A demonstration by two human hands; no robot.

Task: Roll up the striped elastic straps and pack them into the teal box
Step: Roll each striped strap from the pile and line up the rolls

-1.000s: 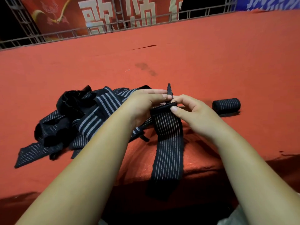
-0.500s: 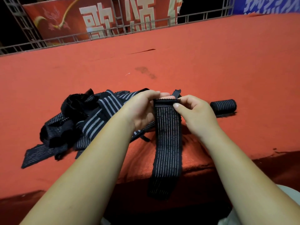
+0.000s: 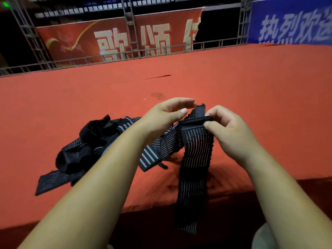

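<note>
A red-covered bench (image 3: 251,87) fills the scene, with a metal railing (image 3: 125,56) along its far edge and two banners behind it, a red banner (image 3: 116,38) and a blue banner (image 3: 291,24). Two hands are seen. One striped strap (image 3: 194,159) is held up, and one heap of straps (image 3: 86,150) lies to the left on the bench (the number within it cannot be counted). The left hand (image 3: 167,114) is spread open, fingers nearly straight, just beside the strap's far tab; contact cannot be told. The folded top end of the strap is pinched by the right hand (image 3: 228,126) between thumb and forefinger. From there the strap is hung down between the forearms, over the bench's near edge.
</note>
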